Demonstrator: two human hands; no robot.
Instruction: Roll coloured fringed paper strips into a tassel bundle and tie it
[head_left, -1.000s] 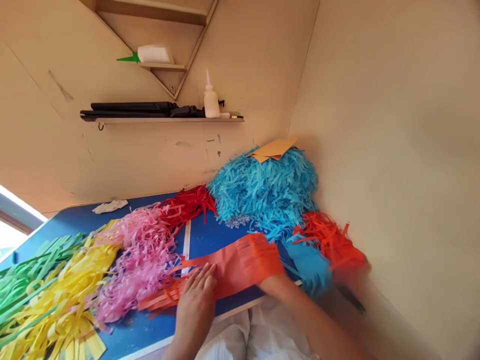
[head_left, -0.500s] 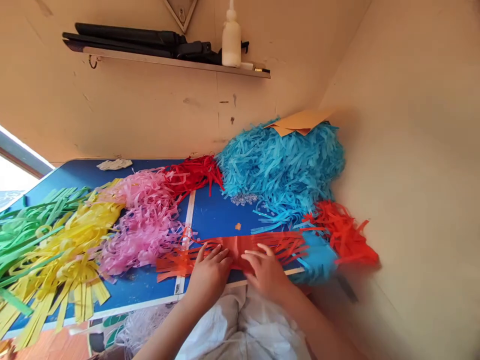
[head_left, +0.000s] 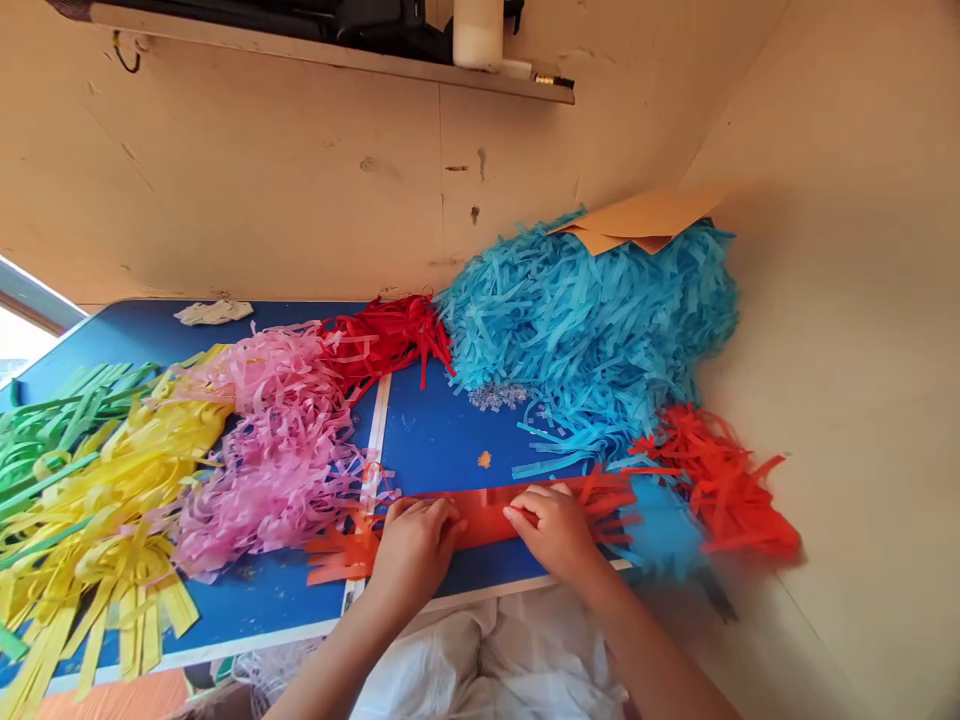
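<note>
A sheet of red-orange tissue paper [head_left: 487, 515] lies across the front of the blue table [head_left: 442, 425], its two ends cut into fringe. My left hand [head_left: 418, 535] is on its left part, fingers curled and pinching the paper. On the right part, my right hand [head_left: 553, 525] pinches it too, thumb against fingertips. Between the hands the uncut middle band of the paper shows, fairly flat. Its fringed strips spread out past both wrists.
Pink [head_left: 277, 470], yellow [head_left: 142, 460] and green [head_left: 67, 420] paper fringes lie to the left. Dark red fringe [head_left: 394, 340] sits behind. A large blue fringe heap [head_left: 592, 320] carries orange paper [head_left: 645, 220]. Bright red fringe [head_left: 724, 480] is at right. Overhead runs a shelf [head_left: 315, 60].
My hands have gone from resting on the paper with fingers spread to pinching it, and stand farther apart. The middle band looks flatter. The view has tilted down.
</note>
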